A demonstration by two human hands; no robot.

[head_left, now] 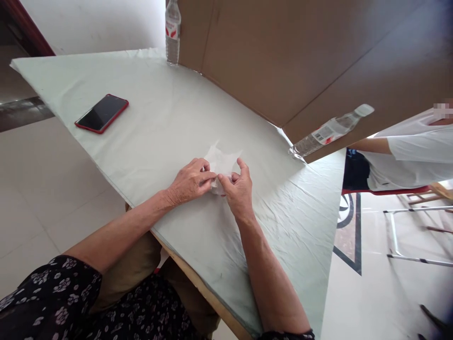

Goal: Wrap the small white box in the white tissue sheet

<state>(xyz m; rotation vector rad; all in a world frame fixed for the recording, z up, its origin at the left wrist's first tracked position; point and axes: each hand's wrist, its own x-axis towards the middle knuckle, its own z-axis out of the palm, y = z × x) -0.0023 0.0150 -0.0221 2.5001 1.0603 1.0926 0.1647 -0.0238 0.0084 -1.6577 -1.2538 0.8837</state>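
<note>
A thin white sheet (223, 163), crinkled and partly see-through like tissue or soft plastic, spreads between my hands just over the table. My left hand (193, 181) pinches its near left edge between thumb and fingers. At the near right edge my right hand (239, 188) grips it, thumb pressed in and index finger raised. The two thumbs almost meet at the middle. Below them shows a small bunched part with a bit of red; whether something lies inside it is hidden by my fingers.
A cloth-covered table (148, 108) carries a red-cased phone (102, 113) at left. A tall cardboard panel (255, 61) stands at the back, with a plastic bottle (172, 35) and another bottle (329, 132) against it. A person in a white shirt (417, 156) sits beyond, right.
</note>
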